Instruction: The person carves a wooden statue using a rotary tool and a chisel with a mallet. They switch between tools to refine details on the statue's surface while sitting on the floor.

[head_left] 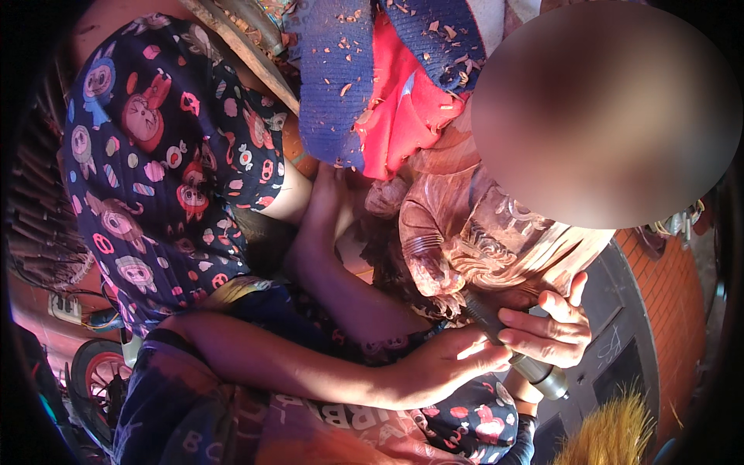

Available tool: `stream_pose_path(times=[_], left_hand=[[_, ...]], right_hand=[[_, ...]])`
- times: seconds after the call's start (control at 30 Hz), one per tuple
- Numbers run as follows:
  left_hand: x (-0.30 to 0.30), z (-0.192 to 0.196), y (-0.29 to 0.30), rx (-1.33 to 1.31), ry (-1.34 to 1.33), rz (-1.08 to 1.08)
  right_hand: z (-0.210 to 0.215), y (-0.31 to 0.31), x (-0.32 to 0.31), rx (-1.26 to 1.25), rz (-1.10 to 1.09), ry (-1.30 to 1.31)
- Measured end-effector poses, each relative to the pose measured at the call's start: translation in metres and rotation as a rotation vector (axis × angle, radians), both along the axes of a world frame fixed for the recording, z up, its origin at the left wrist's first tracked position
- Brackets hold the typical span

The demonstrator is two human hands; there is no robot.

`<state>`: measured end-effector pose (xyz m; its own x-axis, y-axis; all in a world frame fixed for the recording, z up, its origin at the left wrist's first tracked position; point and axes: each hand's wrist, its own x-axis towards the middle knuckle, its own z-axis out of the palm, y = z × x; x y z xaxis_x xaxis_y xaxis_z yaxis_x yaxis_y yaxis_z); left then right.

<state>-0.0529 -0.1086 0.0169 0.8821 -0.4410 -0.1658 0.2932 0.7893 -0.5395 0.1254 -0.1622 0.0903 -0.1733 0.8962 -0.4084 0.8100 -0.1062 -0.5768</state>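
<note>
— Which way was that rotary carving tool (518, 350) lying when you looked?

— On a slant. Its dark, thin nose pointed up and to the left into the wooden carving (473, 240), and its silver-grey butt stuck out low and to the right.

— Who held it?

— The right hand (552, 329) had its fingers wrapped round the barrel. The left hand (449, 364) lay flat along the tool from below, fingertips touching the shaft, not gripping as far as I could tell.

— Any room around it?

— Little. The reddish-brown carving, full of scrolls and fine grooves, sat right above the hands, with a blue and red cloth (364, 85) speckled with wood chips over its top. A patterned dark fabric (163, 163) crowded the left, a tuft of yellow bristles (612, 438) the lower right.
</note>
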Motion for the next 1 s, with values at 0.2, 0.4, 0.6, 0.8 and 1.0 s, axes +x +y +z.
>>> stream_pose_path(times=[0.2,0.4,0.6,0.8,1.0], left_hand=[[0.004,-0.004,0.005,0.088,-0.045,-0.119],[-0.001,0.005,-0.009,0.039,0.083,0.014],[-0.001,-0.005,-0.017,0.133,-0.093,-0.103],[-0.002,-0.002,-0.011,0.014,0.001,0.037],[-0.001,-0.002,-0.011,0.038,-0.038,0.069]], right_hand=[[-0.005,-0.006,0.000,0.053,-0.033,-0.003],[-0.005,-0.002,-0.009,0.046,-0.089,-0.026],[-0.006,-0.007,-0.002,0.072,-0.108,0.015],[-0.010,-0.004,-0.014,0.069,-0.194,-0.019],[-0.005,-0.001,-0.010,0.079,-0.188,-0.003]])
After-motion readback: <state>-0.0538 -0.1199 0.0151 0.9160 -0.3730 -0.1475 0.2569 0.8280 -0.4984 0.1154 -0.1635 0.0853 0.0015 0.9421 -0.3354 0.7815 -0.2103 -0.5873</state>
